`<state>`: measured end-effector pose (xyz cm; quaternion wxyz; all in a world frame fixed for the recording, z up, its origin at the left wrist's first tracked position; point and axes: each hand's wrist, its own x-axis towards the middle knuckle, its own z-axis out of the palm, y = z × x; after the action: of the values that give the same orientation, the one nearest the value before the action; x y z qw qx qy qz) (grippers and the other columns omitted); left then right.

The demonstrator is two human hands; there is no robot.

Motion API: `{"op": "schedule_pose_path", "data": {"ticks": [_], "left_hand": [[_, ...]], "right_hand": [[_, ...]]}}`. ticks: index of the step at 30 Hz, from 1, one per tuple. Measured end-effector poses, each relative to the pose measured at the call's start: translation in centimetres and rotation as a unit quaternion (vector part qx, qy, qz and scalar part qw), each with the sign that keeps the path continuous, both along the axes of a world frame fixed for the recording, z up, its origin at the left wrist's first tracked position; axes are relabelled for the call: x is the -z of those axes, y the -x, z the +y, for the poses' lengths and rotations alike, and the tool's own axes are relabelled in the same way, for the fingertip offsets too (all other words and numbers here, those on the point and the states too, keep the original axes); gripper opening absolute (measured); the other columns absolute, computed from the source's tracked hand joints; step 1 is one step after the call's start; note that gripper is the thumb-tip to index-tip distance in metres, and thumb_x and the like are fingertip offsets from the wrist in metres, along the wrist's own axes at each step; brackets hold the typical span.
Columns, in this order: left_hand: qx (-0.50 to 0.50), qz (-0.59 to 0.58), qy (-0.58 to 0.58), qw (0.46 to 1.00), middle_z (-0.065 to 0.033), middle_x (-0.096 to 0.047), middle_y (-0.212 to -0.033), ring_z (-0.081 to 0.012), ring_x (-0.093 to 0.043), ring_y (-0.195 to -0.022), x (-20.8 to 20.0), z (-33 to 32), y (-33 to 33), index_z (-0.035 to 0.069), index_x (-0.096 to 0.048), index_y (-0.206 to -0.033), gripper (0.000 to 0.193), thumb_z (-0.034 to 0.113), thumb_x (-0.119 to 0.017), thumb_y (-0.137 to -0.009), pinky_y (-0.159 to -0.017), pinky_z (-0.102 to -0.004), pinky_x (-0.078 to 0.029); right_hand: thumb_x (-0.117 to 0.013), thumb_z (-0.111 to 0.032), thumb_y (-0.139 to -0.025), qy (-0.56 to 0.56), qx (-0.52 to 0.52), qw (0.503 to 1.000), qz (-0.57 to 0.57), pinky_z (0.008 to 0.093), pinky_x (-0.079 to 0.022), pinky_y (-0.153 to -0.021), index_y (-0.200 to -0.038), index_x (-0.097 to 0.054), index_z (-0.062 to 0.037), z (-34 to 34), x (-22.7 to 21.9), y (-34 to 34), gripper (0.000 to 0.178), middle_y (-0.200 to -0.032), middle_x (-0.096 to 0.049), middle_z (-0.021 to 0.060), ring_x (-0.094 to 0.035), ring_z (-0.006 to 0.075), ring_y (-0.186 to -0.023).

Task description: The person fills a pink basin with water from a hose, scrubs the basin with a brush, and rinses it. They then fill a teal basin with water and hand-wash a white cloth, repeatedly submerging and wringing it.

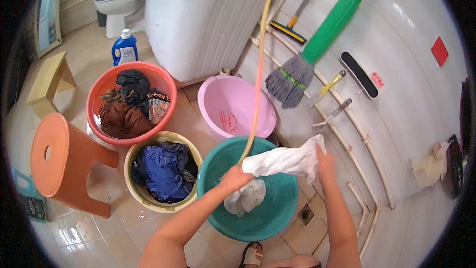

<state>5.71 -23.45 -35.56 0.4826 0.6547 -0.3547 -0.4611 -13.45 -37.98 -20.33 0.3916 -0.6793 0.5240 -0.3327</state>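
Note:
A white cloth [282, 161] is stretched between my two hands above a teal basin [290, 203]. My left hand [235, 177] is closed on its left end, over the basin. The other end is gripped by my right hand [325, 165], higher up and past the basin's right rim. Beneath my left hand another white cloth part [245, 197] hangs or lies in the basin; whether it belongs to the same piece I cannot tell. A yellowish hose [258, 84] runs down from a wall tap into the teal basin.
Left of the basin stand a cream bucket [133, 188] with blue and dark clothes and a red basin [94, 114] with dark clothes. A pink basin [210, 109] is behind. An orange stool [64, 154] stands at left. Mop [292, 79] and brushes hang on the right wall.

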Motion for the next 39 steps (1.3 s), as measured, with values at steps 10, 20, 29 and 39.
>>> {"op": "schedule_pose_path", "data": {"ticks": [10, 20, 29, 39], "left_hand": [[0.015, -0.347, -0.118, 0.93, -0.018, -0.048, -0.109, -0.038, -0.049, -0.103, 0.7, 1.5, -1.0, 0.003, -0.045, -0.111, 0.059, 0.025, -0.071, -0.063, -0.081, -0.0475, -0.044], [0.156, -0.581, -0.242, 0.761, -0.014, -0.019, -0.142, -0.0385, -0.014, -0.131, 10.9, 1.5, 6.1, 0.013, -0.025, -0.137, 0.087, 0.061, -0.053, -0.07, -0.095, -0.069, -0.008], [0.171, -0.562, -0.196, 0.785, -0.0145, -0.028, -0.138, -0.0386, -0.023, -0.127, 13.7, 0.1, 5.9, 0.01, -0.04, -0.128, 0.067, 0.049, -0.052, -0.075, -0.094, -0.0634, -0.019], [0.358, -0.345, -0.112, 0.86, -0.0095, -0.062, -0.076, -0.0283, -0.061, -0.075, 7.3, 4.7, 4.5, 0.015, -0.06, -0.082, 0.016, 0.012, -0.054, -0.067, -0.065, -0.0401, -0.047]], "right_hand": [[-0.063, -0.011, -0.07, -0.051, -0.179, 0.956, 0.227, 0.0336, -0.036, -0.094, -0.12, -0.049, -0.0064, -4.3, 24.4, 3.9, 0.052, -0.123, -0.047, 0.0168, -0.045, 0.0275, -0.113], [-0.052, -0.049, -0.076, 0.041, -0.213, 0.909, 0.357, 0.0629, -0.019, -0.096, -0.135, -0.03, -0.0111, 5.1, 30.2, -3.2, 0.073, -0.14, -0.024, 0.0144, -0.021, 0.0384, -0.128], [-0.057, -0.046, -0.072, -0.031, -0.198, 0.896, 0.396, 0.0529, -0.018, -0.102, -0.126, -0.044, -0.01, 2.3, 29.3, -4.1, 0.067, -0.135, -0.035, 0.0123, -0.026, 0.033, -0.128], [-0.06, -0.033, -0.063, -0.213, -0.161, 0.953, 0.141, 0.031, -0.04, -0.074, -0.068, -0.065, -0.0097, 0.8, 27.4, -2.7, 0.024, -0.07, -0.06, 0.0108, -0.057, 0.0225, -0.077]]}}
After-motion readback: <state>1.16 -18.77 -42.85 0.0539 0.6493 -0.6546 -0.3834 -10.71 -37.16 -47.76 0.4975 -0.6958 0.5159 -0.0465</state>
